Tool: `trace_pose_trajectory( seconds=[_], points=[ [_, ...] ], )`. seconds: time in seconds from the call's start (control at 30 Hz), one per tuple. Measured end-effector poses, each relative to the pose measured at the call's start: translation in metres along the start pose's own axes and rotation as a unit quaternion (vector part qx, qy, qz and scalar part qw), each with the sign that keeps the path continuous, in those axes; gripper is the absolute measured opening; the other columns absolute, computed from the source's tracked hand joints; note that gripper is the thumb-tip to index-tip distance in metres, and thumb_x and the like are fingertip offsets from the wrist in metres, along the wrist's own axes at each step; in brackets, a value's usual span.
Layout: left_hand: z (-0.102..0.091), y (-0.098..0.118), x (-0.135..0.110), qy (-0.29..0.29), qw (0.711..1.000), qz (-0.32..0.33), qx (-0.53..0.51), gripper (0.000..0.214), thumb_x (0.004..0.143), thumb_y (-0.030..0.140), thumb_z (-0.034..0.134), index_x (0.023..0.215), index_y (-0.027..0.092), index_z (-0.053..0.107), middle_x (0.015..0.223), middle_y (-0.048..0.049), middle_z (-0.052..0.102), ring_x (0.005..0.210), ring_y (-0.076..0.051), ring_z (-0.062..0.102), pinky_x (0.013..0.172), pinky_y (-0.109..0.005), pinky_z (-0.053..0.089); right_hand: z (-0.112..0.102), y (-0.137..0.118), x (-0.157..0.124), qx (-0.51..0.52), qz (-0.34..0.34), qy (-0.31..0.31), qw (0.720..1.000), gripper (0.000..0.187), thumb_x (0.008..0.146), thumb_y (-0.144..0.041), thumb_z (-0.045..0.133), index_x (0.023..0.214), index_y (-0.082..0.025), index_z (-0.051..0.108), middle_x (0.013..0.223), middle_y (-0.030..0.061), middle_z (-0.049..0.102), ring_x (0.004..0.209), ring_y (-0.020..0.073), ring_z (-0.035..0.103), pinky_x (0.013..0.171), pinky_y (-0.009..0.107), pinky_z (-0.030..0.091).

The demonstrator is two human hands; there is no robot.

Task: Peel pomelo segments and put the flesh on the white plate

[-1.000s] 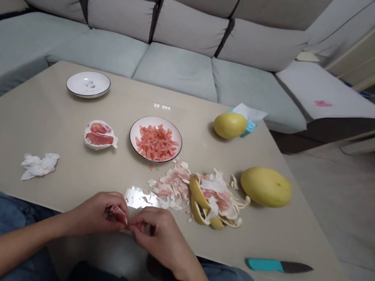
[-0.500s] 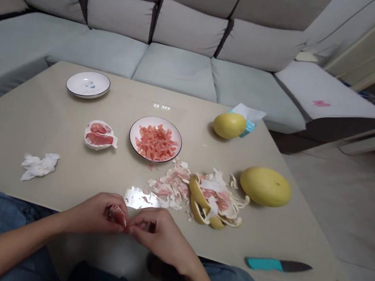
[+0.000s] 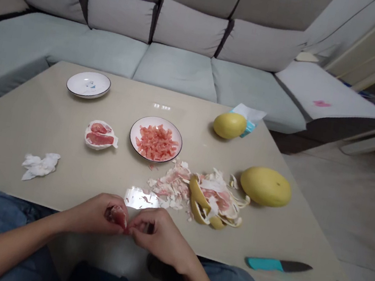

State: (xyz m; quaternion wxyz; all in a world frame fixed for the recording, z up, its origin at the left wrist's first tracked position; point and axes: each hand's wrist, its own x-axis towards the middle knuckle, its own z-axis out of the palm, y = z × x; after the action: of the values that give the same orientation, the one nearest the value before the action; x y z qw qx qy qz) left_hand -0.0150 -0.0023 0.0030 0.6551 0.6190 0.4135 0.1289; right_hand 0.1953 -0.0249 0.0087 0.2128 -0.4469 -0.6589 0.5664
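Observation:
Red pomelo flesh with a pale edge, a pomelo segment [image 3: 118, 217], is held in the curled fingers of my left hand [image 3: 99, 213]. My right hand [image 3: 161, 233] pinches at the segment's lower tip, its thumb and forefinger pressed together. Both hands meet at the table's near edge. Beyond them stands a plate of pink pomelo pieces [image 3: 156, 142]. Scraps of pale membrane [image 3: 175, 184] and a heap of yellow pomelo peel [image 3: 200, 205] lie to the right of it. A peeled pomelo chunk [image 3: 101, 136] rests left of the plate.
On the right, a teal-handled knife [image 3: 278, 265] lies near the table edge. Two whole pomelos, one nearer [image 3: 266, 187] and one farther [image 3: 229, 125], sit beside the peel and a tissue pack [image 3: 251, 122]. Crumpled tissue [image 3: 39, 166] and a white plate [image 3: 88, 85] are on the left.
My hands stay almost in the same place, still pinching the pomelo segment; it is turned slightly in my left hand. Nothing else on the table has moved.

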Motion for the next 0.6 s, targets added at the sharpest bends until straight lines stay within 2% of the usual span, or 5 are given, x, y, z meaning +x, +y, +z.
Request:
trace_pose_trajectory(
  seconds=[0.2,0.4,0.5,0.6],
  points=[
    [-0.001,0.002,0.001,-0.005,0.999,0.047,0.021,0.008,0.072,0.016,0.068,0.079,0.014,0.066,0.087,-0.0043,0.064,0.074,-0.015,0.062,0.067,-0.025,0.048,0.004,0.000,0.002,0.022,0.017,0.002,1.000,0.021,0.065,-0.007,0.055,0.072,-0.015,0.073,0.063,-0.0012,0.063,0.057,0.0097,0.051,0.052,0.019,0.036],
    [-0.006,0.008,0.000,0.001,0.991,0.120,0.052,0.007,0.074,0.019,0.071,0.079,0.016,0.067,0.086,-0.0045,0.066,0.083,-0.017,0.062,0.079,-0.028,0.046,0.007,0.004,0.009,0.163,0.065,-0.016,0.984,0.013,0.065,-0.012,0.057,0.067,-0.014,0.070,0.058,-0.0026,0.059,0.054,0.0081,0.046,0.051,0.019,0.034],
    [-0.006,0.008,-0.001,0.011,0.994,0.104,-0.019,0.016,0.072,0.023,0.074,0.084,0.017,0.064,0.092,-0.0051,0.065,0.087,-0.019,0.061,0.082,-0.030,0.046,0.009,0.003,0.010,0.193,0.068,-0.007,0.979,0.009,0.066,-0.015,0.060,0.067,-0.014,0.069,0.058,-0.0028,0.058,0.053,0.0079,0.044,0.051,0.019,0.033],
    [-0.004,0.005,0.000,-0.005,0.989,0.053,-0.139,0.034,0.068,0.026,0.079,0.094,0.018,0.060,0.094,-0.0047,0.065,0.089,-0.019,0.061,0.080,-0.031,0.046,0.013,0.001,0.009,0.126,0.043,0.041,0.990,0.009,0.069,-0.014,0.059,0.069,-0.015,0.069,0.059,-0.0025,0.058,0.053,0.0082,0.043,0.051,0.020,0.032]
  ],
)
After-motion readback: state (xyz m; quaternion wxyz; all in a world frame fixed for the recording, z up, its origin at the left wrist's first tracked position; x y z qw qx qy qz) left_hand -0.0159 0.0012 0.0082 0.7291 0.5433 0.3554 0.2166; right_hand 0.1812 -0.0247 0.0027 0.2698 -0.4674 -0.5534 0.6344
